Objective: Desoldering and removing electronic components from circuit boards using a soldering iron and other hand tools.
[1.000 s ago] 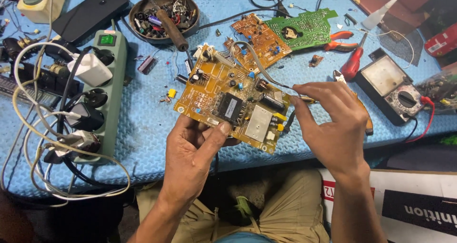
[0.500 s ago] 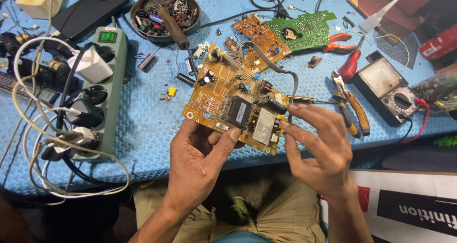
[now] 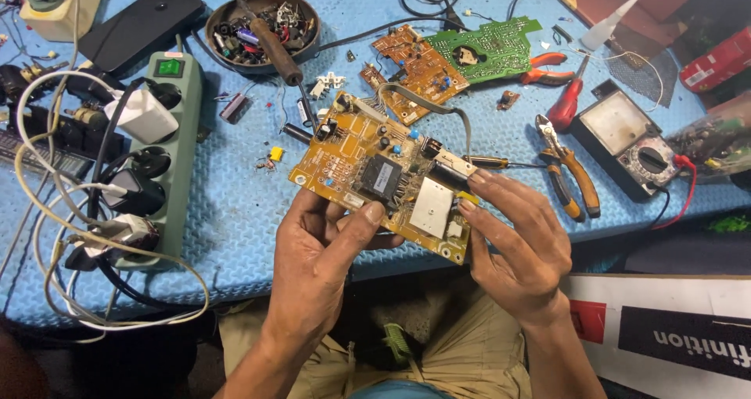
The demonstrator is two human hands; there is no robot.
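My left hand (image 3: 321, 250) grips the near edge of a yellow-brown circuit board (image 3: 360, 152), thumb on top beside a black square transformer (image 3: 381, 178). My right hand (image 3: 520, 239) holds the board's right end, fingertips resting by a black cylindrical capacitor (image 3: 450, 176) and a white block (image 3: 432, 206). The board is lifted and tilted over the front edge of a blue mat (image 3: 235, 195). A grey ribbon cable (image 3: 426, 102) arcs off its far side.
A green power strip (image 3: 181, 133) with plugs and tangled white cords sits left. A bowl of parts (image 3: 262, 16) with a soldering iron, two more boards (image 3: 489, 47), orange pliers (image 3: 571, 176), a red screwdriver (image 3: 567, 106) and a multimeter (image 3: 626, 137) lie behind and right.
My right hand dropped the slim tool it held near the board's right side and came down to grasp the board's right end. The board shifted slightly toward me.
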